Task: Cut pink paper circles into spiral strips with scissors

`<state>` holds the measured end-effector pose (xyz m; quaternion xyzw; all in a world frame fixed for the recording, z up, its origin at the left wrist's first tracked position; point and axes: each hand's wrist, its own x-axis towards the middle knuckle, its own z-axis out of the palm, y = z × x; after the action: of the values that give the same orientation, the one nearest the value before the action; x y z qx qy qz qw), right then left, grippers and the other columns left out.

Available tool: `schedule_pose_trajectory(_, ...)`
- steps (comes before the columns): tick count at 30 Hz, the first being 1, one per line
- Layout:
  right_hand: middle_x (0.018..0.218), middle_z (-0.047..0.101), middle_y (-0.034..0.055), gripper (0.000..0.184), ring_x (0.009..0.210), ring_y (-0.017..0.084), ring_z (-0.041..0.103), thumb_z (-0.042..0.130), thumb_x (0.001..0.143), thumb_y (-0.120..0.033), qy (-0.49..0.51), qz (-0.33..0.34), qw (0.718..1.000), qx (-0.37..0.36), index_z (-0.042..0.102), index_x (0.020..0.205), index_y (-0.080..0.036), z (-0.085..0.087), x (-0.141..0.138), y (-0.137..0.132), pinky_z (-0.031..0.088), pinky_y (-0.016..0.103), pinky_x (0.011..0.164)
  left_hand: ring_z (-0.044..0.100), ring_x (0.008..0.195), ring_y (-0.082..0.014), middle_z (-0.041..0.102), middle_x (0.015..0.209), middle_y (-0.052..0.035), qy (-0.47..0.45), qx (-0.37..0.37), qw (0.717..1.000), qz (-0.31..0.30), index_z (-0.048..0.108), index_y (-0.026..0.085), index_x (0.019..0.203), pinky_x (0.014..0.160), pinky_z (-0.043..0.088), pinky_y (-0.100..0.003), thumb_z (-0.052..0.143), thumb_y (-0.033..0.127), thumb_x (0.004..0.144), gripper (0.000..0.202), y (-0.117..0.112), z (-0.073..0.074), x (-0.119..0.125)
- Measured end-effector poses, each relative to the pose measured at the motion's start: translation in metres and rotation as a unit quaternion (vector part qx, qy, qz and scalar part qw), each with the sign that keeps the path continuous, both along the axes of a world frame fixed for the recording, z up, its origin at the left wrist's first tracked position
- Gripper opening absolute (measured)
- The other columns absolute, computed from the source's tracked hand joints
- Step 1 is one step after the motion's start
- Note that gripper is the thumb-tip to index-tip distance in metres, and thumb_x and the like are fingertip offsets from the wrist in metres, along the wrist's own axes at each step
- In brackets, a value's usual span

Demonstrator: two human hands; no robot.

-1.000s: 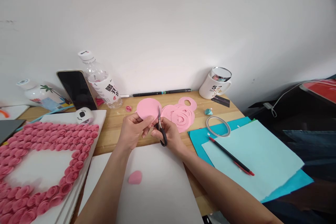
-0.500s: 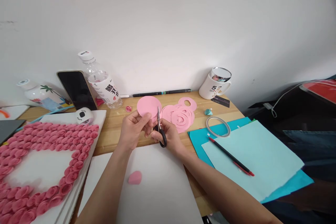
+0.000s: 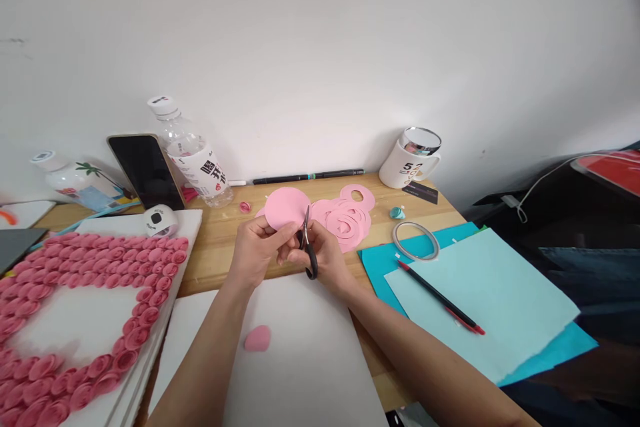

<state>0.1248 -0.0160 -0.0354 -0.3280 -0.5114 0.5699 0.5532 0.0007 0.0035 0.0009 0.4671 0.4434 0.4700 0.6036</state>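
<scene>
Between the thumb and fingers of my left hand (image 3: pixel 256 250) is a round piece of pink paper (image 3: pixel 287 207), raised above the table. My right hand (image 3: pixel 324 255) is closed around the black handles of small scissors (image 3: pixel 311 257). The metal blades point up and meet the right edge of the pink paper; my fingers partly hide where they meet. Just behind my right hand lies a pile of pink paper spirals and rings (image 3: pixel 347 221). A small pink scrap (image 3: pixel 257 338) rests on the white board (image 3: pixel 300 360) below my wrists.
Rows of rolled pink paper flowers (image 3: pixel 150 315) frame a white board at left. Behind stand a phone (image 3: pixel 145 170) and a water bottle (image 3: pixel 187 153). A mug (image 3: pixel 407 160) stands back right, with a tape roll (image 3: pixel 416 241), light blue paper (image 3: pixel 505 307) and a pen (image 3: pixel 440 295) nearer.
The pink paper has shifted slightly right and down and turned in my left hand. The scissor blades have tilted a little to the right. A strip of pink now shows behind my left fingers.
</scene>
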Motion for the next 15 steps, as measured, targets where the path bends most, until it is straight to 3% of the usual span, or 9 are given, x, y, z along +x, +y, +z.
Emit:
schedule_pose_trajectory(8, 0.062, 0.043, -0.0027, 0.047, 0.055, 0.010, 0.038, 0.076, 0.055, -0.053, -0.032, -0.037, 0.999, -0.007, 0.043, 0.068, -0.021, 0.0030, 0.0005, -0.0006, 0.036, 0.023, 0.051, 0.045, 0.038, -0.0064, 0.055, 0.048, 0.0014, 0.001, 0.003, 1.000, -0.004, 0.062, 0.013, 0.060, 0.035, 0.032, -0.020, 0.070, 0.028, 0.066, 0.018, 0.0011, -0.0008, -0.0015)
schedule_pose_trajectory(15, 0.067, 0.048, -0.0008, 0.042, 0.060, 0.011, 0.043, 0.075, 0.058, -0.049, -0.021, -0.021, 1.000, -0.008, 0.050, 0.075, -0.019, -0.0004, 0.0007, -0.0003, 0.040, 0.024, 0.056, 0.044, 0.036, -0.0053, 0.054, 0.048, 0.0022, -0.011, 0.004, 1.000, -0.003, 0.060, 0.013, 0.058, 0.034, 0.032, -0.019, 0.069, 0.027, 0.067, 0.019, 0.0022, -0.0009, -0.0022)
